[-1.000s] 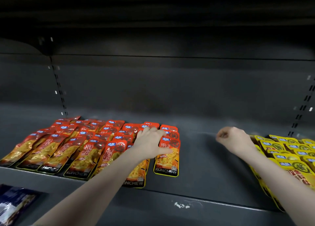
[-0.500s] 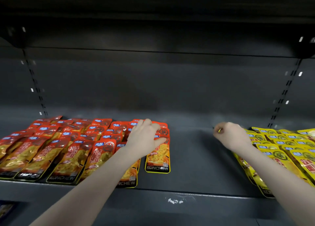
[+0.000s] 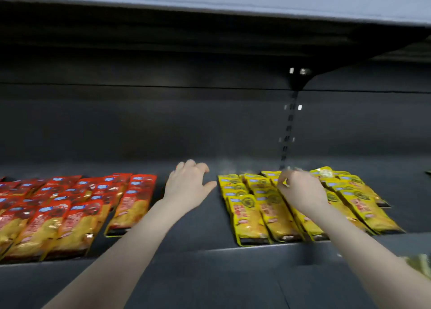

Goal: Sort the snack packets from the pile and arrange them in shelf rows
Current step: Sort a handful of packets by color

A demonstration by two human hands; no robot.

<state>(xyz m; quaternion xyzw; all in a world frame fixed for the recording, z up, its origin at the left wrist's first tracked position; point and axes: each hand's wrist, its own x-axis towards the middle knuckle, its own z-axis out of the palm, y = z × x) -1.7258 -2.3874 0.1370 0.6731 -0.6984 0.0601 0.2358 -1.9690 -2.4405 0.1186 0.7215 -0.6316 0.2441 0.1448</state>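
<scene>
Red snack packets (image 3: 77,206) lie in overlapping rows on the left of the dark shelf (image 3: 200,217). Yellow snack packets (image 3: 251,217) lie in similar rows on the right. My left hand (image 3: 189,187) hovers over the bare gap between the two groups, fingers relaxed and spread, holding nothing. My right hand (image 3: 300,189) rests on the yellow rows with fingers curled, thumb and forefinger pinching the top edge of a yellow packet (image 3: 275,180) near the back. The picture is blurred by motion.
The pale front edge of an upper shelf (image 3: 210,3) runs overhead. A slotted upright (image 3: 289,126) stands on the back wall behind the yellow rows. A blurred yellowish thing (image 3: 417,264) shows below the shelf at the lower right.
The view has swung right, bringing the yellow rows into full view. My left hand has left the red packets and moved right over the gap. My right hand has moved onto the yellow rows.
</scene>
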